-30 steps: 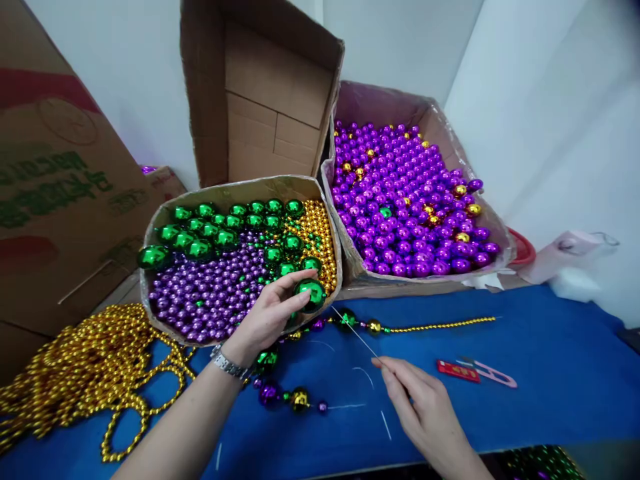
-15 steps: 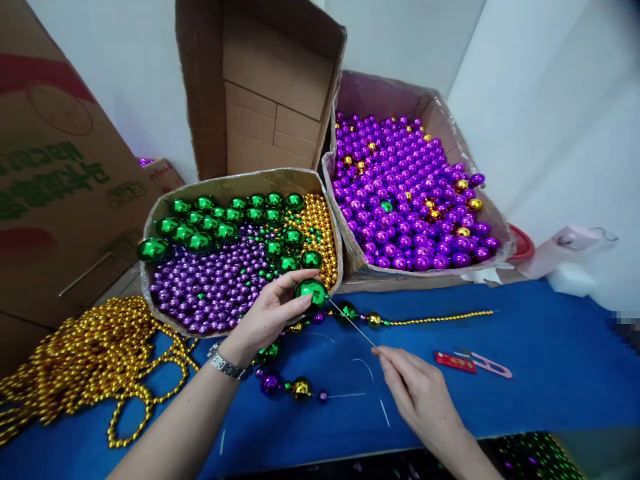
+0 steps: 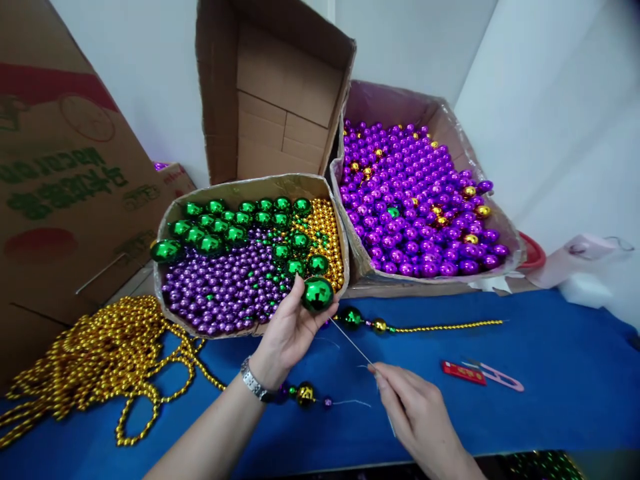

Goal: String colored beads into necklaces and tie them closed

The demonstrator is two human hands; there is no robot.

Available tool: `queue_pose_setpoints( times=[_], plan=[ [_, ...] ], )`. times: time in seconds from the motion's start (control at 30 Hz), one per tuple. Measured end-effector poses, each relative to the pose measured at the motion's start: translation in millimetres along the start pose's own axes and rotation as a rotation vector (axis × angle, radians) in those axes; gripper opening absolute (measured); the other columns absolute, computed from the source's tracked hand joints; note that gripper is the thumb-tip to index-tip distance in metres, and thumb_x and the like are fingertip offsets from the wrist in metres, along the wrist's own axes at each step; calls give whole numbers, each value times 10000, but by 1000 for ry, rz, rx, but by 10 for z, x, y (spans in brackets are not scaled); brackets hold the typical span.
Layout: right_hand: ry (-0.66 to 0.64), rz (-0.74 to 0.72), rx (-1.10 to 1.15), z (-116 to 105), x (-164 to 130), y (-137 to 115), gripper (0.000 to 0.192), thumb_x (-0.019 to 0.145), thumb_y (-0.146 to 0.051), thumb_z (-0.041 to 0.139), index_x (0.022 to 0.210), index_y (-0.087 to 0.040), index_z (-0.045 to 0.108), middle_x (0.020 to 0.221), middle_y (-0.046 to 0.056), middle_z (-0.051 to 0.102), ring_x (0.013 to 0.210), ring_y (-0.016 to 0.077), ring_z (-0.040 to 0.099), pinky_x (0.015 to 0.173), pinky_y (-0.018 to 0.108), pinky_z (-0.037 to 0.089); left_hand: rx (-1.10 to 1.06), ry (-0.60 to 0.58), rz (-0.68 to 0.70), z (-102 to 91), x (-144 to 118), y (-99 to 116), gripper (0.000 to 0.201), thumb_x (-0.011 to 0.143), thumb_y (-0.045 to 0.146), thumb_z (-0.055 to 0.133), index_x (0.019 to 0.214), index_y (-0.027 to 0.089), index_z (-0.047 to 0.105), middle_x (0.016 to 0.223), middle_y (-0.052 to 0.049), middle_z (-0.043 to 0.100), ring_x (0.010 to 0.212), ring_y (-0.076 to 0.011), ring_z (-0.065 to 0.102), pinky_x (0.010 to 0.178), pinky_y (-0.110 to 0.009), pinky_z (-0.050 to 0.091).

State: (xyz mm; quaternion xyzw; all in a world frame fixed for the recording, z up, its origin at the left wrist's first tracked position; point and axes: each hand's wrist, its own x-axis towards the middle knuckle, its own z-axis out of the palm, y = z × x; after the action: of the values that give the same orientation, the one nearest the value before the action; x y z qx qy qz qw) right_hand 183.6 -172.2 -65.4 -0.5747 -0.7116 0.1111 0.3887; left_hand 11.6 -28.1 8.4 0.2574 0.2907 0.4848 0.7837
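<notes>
Head view: left hand [image 3: 290,330] pinches green ball [image 3: 317,294]; right hand [image 3: 415,413] pinches needle [image 3: 353,341] just beside ball.

Large bead [image 3: 317,294]: glossy metallic green, held in the left hand [image 3: 287,331].
Desk [image 3: 550,413]: solid deep blue covering.
Near box [image 3: 250,188]: brown cardboard; contents in 3 colours, large green beads, small purple beads, small gold beads.
Far box [image 3: 400,107]: brown cardboard; contents mostly bright purple beads, with a few gold and 1 green.
Bead strand [image 3: 445,327]: fine gold beads, ending in 1 gold bead and 1 dark green bead.
Bead pile [image 3: 95,360]: gold throughout.
Needle [image 3: 350,340]: thin, silver.
Snips [image 3: 483,375]: red and pink.
Watch [image 3: 253,381]: silver metal band.
Large carton [image 3: 60,180]: brown, green lettering, red patches.
Walls [image 3: 550,100]: plain white.
</notes>
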Motion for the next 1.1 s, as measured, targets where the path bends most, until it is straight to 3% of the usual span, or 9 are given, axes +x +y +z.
queue_pose_setpoints(
  times=[0.2,0.6,0.73,0.87,1.1],
  plan=[
    [15,-10,-4,-14,0,7,237,924,-160,431,1096,-208,587,893,48,694,804,177,670,756,283,536,-37,13,4,65,-35,-12,327,872,359,544,1129,160,576,1219,-122,591,1049,-298,608,885,-419,533],
    [-13,-26,-30,-5,16,-31,248,925,-166,402,1066,-197,603,884,58,709,775,180,688,729,266,549,-24,33,23,92,-97,-63,295,866,381,551,1039,147,600,1111,-114,634,979,-244,637,834,-361,554],
    [-13,4,-18,3,31,-56,253,934,-177,386,1058,-200,605,887,68,711,741,179,686,729,272,546,-1,-1,45,64,-108,-116,260,857,383,565,1012,176,591,1096,-86,626,1009,-235,612,871,-395,525],
    [-18,55,34,36,62,-97,253,938,-191,380,1049,-211,607,823,48,700,711,169,682,698,250,536,66,-95,64,46,-182,-228,226,837,266,613,1052,235,551,1056,-37,603,988,-202,587,894,-462,491],
    [15,63,91,64,46,-88,220,933,-186,394,1038,-216,585,898,41,702,795,160,686,717,225,521,95,-146,-12,-13,-264,-329,271,815,219,639,1069,240,545,1123,-60,561,977,-210,574,863,-457,491]
  ],
)
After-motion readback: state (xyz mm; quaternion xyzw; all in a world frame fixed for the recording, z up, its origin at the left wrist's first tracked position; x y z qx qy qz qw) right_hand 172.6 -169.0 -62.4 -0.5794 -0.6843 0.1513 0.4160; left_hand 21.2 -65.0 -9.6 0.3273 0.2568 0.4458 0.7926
